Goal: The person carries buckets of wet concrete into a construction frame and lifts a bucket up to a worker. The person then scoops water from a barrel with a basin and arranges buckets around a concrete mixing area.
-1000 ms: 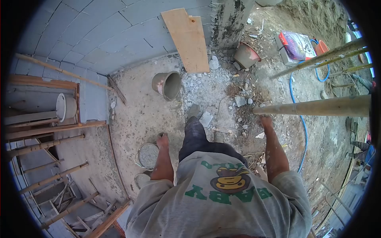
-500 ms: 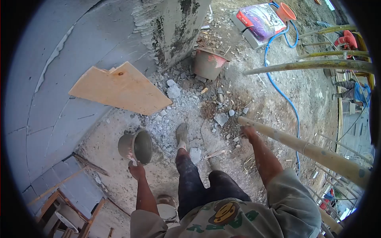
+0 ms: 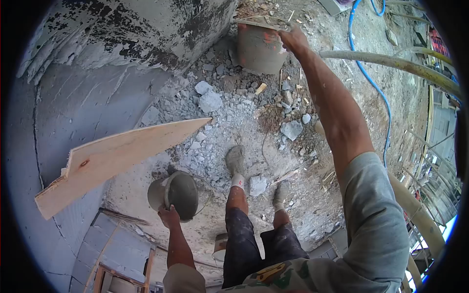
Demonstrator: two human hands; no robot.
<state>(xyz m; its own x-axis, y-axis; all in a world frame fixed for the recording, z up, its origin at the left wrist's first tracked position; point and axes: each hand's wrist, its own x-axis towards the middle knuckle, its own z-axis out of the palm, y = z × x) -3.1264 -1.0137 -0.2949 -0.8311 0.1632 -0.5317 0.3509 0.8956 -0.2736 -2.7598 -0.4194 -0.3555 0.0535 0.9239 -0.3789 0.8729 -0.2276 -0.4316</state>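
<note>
Near bucket (image 3: 158, 193), grey and open-mouthed, sat on the rough floor (image 3: 312, 207), toward its edge along the block wall (image 3: 93, 112). The left hand (image 3: 170, 216) was at its rim, the fingers bent in and closed on the edge. The far bucket (image 3: 261, 49), crusted grey with reddish patches, stood beside the base of the stained pillar (image 3: 146, 31). The right hand (image 3: 294, 40) reached out to its rim, the fingers curled over the side and closed on it. Between the two buckets lay pale rubble (image 3: 210, 102) and broken chunks, with one end of a plywood board (image 3: 117, 158) over them. The boots (image 3: 235, 161) were planted just beside the rubble. A blue hose (image 3: 373, 83) ran along the ground to the right of the far bucket.
</note>
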